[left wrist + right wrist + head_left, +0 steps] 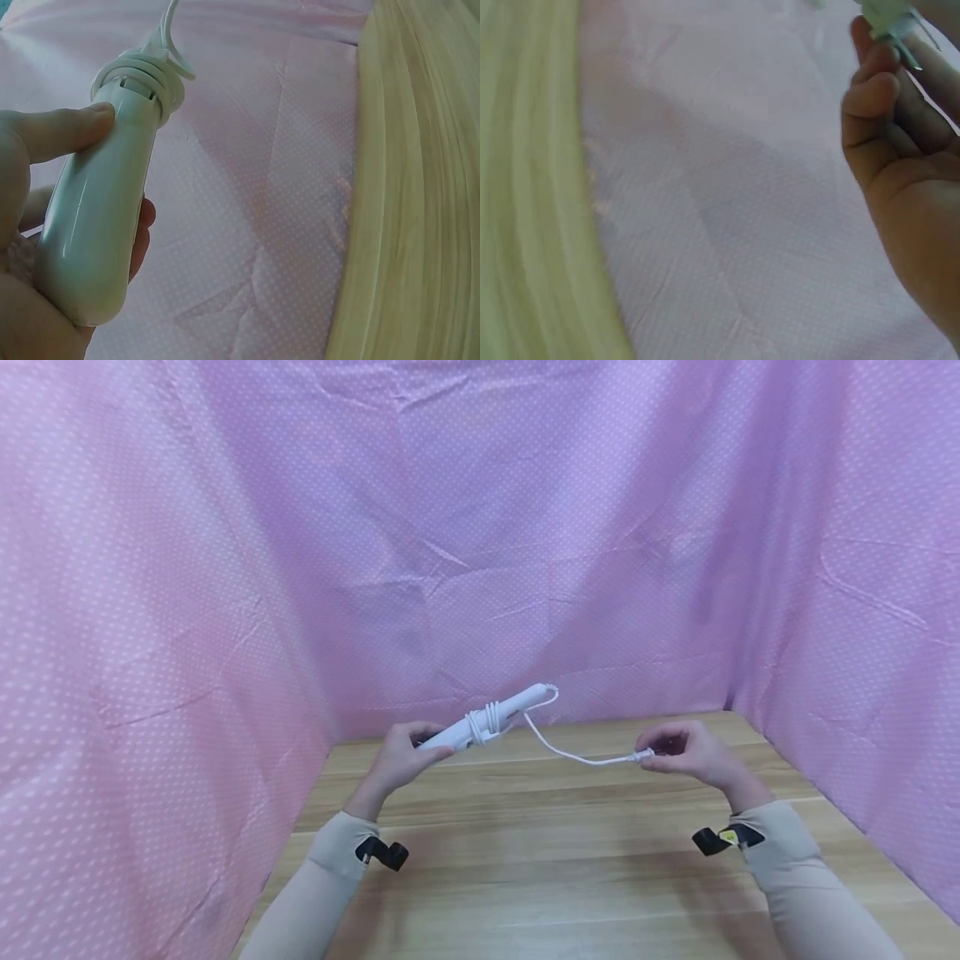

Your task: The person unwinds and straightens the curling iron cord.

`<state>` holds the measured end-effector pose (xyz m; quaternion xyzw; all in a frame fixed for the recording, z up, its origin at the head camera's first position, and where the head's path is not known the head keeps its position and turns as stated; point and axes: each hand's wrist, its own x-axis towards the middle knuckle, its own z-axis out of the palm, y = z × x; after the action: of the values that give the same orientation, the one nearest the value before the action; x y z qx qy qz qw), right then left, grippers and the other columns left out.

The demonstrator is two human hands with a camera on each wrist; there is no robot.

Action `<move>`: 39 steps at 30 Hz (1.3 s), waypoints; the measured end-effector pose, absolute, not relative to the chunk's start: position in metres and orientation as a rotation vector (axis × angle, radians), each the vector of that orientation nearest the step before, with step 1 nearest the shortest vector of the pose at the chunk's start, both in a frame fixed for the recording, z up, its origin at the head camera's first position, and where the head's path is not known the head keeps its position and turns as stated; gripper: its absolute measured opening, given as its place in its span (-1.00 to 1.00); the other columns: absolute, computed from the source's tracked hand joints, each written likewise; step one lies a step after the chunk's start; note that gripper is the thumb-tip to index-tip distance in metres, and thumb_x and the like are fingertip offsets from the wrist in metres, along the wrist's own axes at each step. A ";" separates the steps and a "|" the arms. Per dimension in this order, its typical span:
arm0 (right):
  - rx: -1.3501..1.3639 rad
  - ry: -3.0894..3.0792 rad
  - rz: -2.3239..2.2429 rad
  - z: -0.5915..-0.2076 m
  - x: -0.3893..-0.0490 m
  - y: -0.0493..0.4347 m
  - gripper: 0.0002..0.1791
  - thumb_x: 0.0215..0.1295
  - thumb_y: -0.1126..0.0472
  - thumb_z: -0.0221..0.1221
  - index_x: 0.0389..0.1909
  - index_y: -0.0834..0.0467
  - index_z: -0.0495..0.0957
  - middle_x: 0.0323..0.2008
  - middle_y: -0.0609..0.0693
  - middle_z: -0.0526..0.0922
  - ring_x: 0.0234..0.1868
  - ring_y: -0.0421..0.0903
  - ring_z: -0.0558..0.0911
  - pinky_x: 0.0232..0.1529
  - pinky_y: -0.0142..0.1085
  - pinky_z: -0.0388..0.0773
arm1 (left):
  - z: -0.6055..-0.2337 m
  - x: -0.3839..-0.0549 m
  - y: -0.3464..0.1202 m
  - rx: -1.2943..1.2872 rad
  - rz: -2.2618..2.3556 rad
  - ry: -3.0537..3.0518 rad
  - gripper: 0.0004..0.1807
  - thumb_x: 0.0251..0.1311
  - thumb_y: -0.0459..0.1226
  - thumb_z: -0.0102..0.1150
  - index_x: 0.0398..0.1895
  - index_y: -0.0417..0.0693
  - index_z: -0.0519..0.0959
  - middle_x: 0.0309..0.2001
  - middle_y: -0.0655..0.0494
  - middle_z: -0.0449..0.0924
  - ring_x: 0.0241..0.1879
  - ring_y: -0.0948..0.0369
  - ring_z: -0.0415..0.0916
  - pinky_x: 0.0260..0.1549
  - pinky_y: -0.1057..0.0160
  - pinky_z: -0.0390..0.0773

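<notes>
1. Fingers of our left hand [399, 757] are curling round the wand [480, 727], holding it above the table [525, 860].
2. Cord [577, 756] is coiling about the wand's middle and sagging rightward.
3. We are pinching the plug [643, 756] with our right hand [686, 752].

Both arms wear snug beige sleeves [795, 868]; a black wrist strap [384, 853] sits at each cuff (the right one carries a small yellow tag [727, 836]).
</notes>
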<state>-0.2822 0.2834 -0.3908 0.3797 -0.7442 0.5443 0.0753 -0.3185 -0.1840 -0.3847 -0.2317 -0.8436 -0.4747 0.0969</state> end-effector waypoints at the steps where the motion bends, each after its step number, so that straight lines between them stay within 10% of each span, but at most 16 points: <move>1: 1.120 -2.167 1.672 -0.387 -0.281 0.284 -0.75 0.04 0.63 0.24 -0.25 0.36 0.63 -0.35 -0.14 0.71 -0.39 -0.32 0.62 -0.41 -0.46 0.56 | -0.386 -0.319 -0.185 -0.678 -1.395 -2.506 -0.62 0.01 -0.15 0.48 -0.13 -0.14 0.69 -0.22 -0.04 0.72 -0.35 0.22 0.57 -0.40 0.29 0.57; 16: 0.609 -1.720 2.161 -0.398 -0.305 0.281 -0.77 0.33 0.51 0.08 -0.30 0.22 0.69 -0.39 -0.06 0.74 -0.41 -0.25 0.63 -0.35 -0.47 0.55 | -0.383 -0.311 -0.182 -0.759 -1.293 -2.559 -0.63 -0.01 -0.12 0.47 -0.12 -0.04 0.70 -0.25 0.06 0.72 -0.37 0.20 0.58 -0.40 0.27 0.56; 39: 0.706 -2.012 1.936 -0.388 -0.319 0.188 -0.56 0.25 0.32 0.26 0.07 0.50 0.47 -0.12 -0.06 0.73 -0.19 -0.28 0.65 -0.24 -0.41 0.55 | -0.345 -0.325 -0.179 -0.761 -1.347 -2.476 -0.59 0.01 -0.20 0.47 -0.06 -0.19 0.68 -0.18 -0.11 0.72 -0.29 0.13 0.62 -0.35 0.31 0.57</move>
<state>-0.3186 0.1875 -0.3876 0.2429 -0.6927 0.6665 0.1305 -0.3245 -0.1785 -0.3446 -0.2589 -0.8429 -0.4586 0.1107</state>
